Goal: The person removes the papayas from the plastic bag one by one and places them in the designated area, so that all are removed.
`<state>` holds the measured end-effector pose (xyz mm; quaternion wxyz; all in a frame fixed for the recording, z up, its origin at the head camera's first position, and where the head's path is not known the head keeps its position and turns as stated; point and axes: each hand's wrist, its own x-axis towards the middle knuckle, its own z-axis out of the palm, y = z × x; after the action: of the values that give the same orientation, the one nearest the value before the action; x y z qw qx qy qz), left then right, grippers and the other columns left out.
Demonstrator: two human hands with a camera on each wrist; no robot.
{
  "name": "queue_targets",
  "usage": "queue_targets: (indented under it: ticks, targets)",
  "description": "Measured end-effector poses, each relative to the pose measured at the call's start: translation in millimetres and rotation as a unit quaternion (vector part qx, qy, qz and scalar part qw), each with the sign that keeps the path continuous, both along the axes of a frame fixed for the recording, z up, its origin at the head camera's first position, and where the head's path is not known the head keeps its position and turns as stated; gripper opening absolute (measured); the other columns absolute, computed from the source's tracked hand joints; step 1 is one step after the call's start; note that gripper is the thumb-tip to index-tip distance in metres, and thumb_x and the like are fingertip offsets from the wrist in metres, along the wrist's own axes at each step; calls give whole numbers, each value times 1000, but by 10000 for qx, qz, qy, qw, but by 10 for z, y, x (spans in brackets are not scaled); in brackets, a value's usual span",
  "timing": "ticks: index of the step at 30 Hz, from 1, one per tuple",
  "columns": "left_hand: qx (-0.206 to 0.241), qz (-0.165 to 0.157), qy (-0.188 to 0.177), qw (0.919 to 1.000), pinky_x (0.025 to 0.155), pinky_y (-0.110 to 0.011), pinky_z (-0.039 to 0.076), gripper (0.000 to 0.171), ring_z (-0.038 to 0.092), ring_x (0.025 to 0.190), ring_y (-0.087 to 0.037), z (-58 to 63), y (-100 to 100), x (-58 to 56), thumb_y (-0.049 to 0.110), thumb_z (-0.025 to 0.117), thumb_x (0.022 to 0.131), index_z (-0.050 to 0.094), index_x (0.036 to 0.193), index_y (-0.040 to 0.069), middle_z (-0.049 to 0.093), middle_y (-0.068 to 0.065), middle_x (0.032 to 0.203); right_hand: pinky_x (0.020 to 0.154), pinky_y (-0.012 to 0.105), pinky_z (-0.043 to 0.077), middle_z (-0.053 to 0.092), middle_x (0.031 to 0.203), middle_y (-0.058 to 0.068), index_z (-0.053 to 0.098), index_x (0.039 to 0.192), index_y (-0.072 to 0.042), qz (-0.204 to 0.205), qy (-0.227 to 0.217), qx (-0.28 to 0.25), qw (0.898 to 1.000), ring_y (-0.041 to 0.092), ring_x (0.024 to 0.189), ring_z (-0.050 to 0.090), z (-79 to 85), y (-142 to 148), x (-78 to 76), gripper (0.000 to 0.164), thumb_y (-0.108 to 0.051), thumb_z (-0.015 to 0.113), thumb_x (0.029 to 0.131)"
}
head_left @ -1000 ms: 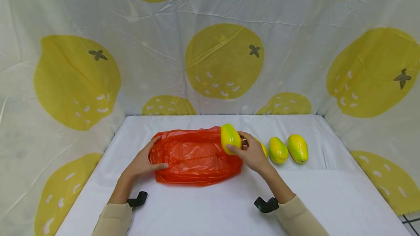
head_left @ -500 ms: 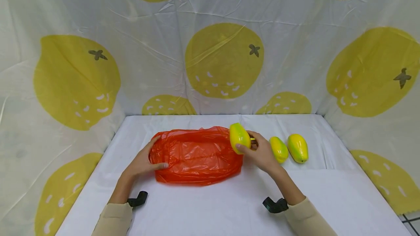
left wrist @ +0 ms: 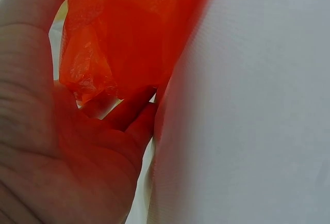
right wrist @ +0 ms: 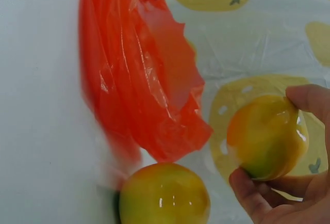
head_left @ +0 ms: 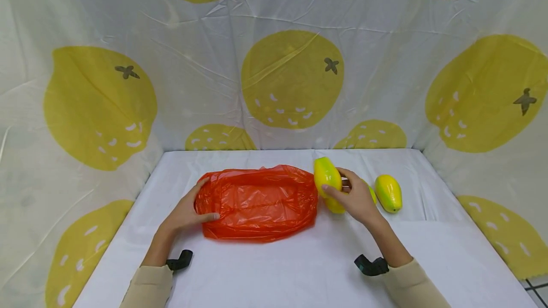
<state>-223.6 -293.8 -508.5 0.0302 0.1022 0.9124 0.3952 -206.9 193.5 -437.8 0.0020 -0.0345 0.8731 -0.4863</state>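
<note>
My left hand (head_left: 188, 208) spans the left end of a red plastic bag (head_left: 261, 203), thumb over the near rim and fingers round the far side. In the left wrist view the bag (left wrist: 134, 33) lies between thumb and fingers. My right hand (head_left: 356, 197) holds a yellow-green papaya (head_left: 327, 176) between thumb and fingers, just past the bag's right end. Below it a second papaya (head_left: 335, 205) is partly covered; in the right wrist view this papaya (right wrist: 165, 195) sits beside the bag. A further papaya (head_left: 372, 195) is mostly hidden behind the right hand.
Another papaya (head_left: 388, 194) lies at the right on the white-covered table (head_left: 274, 274). A white cloth (head_left: 201, 70) printed with large lemons rises behind the table and on both sides. Black cameras sit on both wrists.
My right hand has moved right with the papaya, from over the bag's right end to beyond it, so a papaya beneath shows and another is covered. The left hand and bag stay put.
</note>
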Motion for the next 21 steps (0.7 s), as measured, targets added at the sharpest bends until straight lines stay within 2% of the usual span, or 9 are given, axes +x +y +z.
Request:
queue_targets:
  ticks: [13, 21]
  targets:
    - [100, -77, 69, 9999, 110, -68, 44, 115, 37, 147, -47, 7, -3, 1, 48, 88, 76, 19, 165, 24, 32, -19, 165, 103, 51, 56, 53, 145, 17, 39, 156, -10, -166, 128, 152, 9997, 37, 123, 60, 30, 230, 2, 81, -51, 70, 95]
    - [177, -87, 13, 9998, 110, -69, 43, 114, 38, 146, -48, 18, -8, 8, 45, 88, 76, 20, 165, 23, 32, -20, 165, 104, 54, 55, 51, 148, 19, 36, 158, -9, -314, 132, 348, 9988, 39, 126, 58, 26, 400, 19, 86, -57, 68, 94]
